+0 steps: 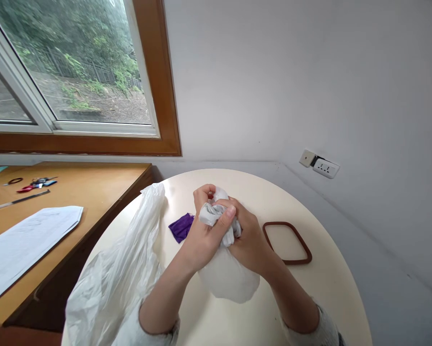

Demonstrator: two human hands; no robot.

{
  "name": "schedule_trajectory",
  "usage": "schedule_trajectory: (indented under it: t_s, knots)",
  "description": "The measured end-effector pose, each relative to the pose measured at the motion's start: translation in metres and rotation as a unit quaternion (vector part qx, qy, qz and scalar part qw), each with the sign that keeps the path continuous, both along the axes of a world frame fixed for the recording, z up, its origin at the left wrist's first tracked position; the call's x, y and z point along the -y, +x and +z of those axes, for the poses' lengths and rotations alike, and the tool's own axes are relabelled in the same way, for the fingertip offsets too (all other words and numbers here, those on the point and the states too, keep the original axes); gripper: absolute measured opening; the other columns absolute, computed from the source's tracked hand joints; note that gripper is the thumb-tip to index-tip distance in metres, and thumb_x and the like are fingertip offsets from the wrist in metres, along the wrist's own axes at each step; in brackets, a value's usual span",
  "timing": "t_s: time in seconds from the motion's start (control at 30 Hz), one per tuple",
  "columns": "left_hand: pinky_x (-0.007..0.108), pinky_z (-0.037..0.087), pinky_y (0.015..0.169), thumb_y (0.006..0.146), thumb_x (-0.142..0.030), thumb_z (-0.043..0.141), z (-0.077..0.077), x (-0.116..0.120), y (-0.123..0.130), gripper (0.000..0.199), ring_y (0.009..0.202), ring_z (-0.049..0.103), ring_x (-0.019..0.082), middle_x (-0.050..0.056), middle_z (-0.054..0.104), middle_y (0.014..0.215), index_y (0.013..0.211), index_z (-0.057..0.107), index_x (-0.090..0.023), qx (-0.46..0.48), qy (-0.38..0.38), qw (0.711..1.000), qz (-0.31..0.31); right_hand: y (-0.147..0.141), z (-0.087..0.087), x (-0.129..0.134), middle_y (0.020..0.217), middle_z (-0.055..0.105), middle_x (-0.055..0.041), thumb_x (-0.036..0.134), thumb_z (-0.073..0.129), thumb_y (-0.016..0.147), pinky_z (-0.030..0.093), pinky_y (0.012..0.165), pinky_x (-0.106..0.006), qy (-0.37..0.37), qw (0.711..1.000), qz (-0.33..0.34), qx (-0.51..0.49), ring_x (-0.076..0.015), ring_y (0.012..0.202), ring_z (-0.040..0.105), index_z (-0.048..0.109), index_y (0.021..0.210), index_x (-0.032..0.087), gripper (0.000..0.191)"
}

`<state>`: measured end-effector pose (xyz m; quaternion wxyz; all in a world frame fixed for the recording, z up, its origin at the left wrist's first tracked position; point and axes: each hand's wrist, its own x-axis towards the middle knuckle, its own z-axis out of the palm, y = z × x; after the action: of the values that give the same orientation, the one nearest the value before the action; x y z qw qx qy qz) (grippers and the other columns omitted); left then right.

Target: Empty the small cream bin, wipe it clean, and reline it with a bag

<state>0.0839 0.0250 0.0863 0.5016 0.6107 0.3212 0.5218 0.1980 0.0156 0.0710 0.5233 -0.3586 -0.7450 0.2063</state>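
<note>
Over the round cream table, my left hand (pixel 203 235) and my right hand (pixel 250 235) are closed together around the bunched top of a white plastic bag (pixel 234 281). Its puffed lower part hangs below my hands toward me, and its contents do not show. Crumpled plastic pokes up between my thumbs and fingers. Just left of my left hand lies a folded purple cloth (pixel 181 227), partly covered by that hand. A brown frame with rounded corners (pixel 306 250) rests flat on the table to the right of my right hand.
A long white plastic bag (pixel 125 269) spreads down the left side of the round table (pixel 324 298). Beyond it stands a wooden desk (pixel 104 178) with papers (pixel 31 235), a pen (pixel 21 199) and keys (pixel 39 182). A wall socket (pixel 326 168) is at the right.
</note>
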Motion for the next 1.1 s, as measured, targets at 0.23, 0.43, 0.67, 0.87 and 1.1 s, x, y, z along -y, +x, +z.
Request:
schedule_trajectory:
  t_s: [0.23, 0.43, 0.67, 0.87, 1.1]
  knots:
    - [0.033, 0.042, 0.081, 0.076, -0.045, 0.058, 0.0, -0.006, -0.007, 0.049, 0.098, 0.047, 0.02, 0.005, 0.046, 0.104, 0.114, 0.035, -0.025, -0.129, 0.072, 0.989, 0.004, 0.003, -0.005, -0.001, 0.064, 0.049, 0.0044, 0.017, 0.054, 0.07, 0.036, 0.05, -0.022, 0.007, 0.995, -0.094, -0.038, -0.0103, 0.056, 0.043, 0.044, 0.07, 0.021, 0.011]
    - [0.046, 0.027, 0.103, 0.068, -0.046, 0.066, -0.001, -0.017, -0.021, 0.084, 0.13, 0.021, 0.029, 0.008, 0.018, 0.143, 0.135, 0.017, -0.031, -0.252, 0.095, 0.962, -0.039, 0.033, 0.012, -0.004, 0.056, 0.043, 0.0056, 0.028, 0.057, 0.07, 0.034, 0.048, -0.022, 0.039, 0.957, -0.274, -0.089, -0.0097, 0.052, 0.038, 0.041, 0.062, 0.021, 0.019]
    - [0.059, 0.016, 0.104, 0.053, -0.048, 0.076, -0.012, -0.034, -0.04, 0.11, 0.135, -0.006, 0.035, 0.006, -0.003, 0.15, 0.139, 0.008, -0.038, -0.364, 0.094, 0.92, -0.11, 0.056, 0.018, -0.011, 0.062, 0.047, 0.0029, 0.031, 0.057, 0.07, 0.034, 0.047, -0.024, -0.037, 0.915, -0.372, -0.152, -0.0121, 0.055, 0.042, 0.048, 0.069, 0.021, 0.013]
    - [0.054, 0.017, 0.106, 0.048, -0.038, 0.081, -0.027, -0.053, -0.053, 0.115, 0.136, 0.006, 0.032, 0.008, 0.014, 0.148, 0.14, 0.012, -0.034, -0.365, 0.095, 0.895, -0.237, 0.074, 0.017, -0.021, 0.07, 0.057, -0.0018, 0.036, 0.063, 0.065, 0.043, 0.057, -0.029, -0.03, 0.897, -0.39, -0.208, -0.0176, 0.065, 0.053, 0.055, 0.075, 0.019, 0.021]
    - [0.043, 0.023, 0.106, 0.052, -0.033, 0.08, -0.057, -0.072, -0.04, 0.126, 0.135, 0.017, 0.026, 0.009, 0.0, 0.15, 0.139, -0.01, -0.032, -0.245, 0.06, 0.898, -0.359, 0.077, 0.003, -0.028, 0.067, 0.057, -0.0041, 0.047, 0.057, 0.07, 0.043, 0.051, -0.03, -0.079, 0.901, -0.338, -0.26, -0.0178, 0.059, 0.054, 0.057, 0.078, 0.017, 0.031]
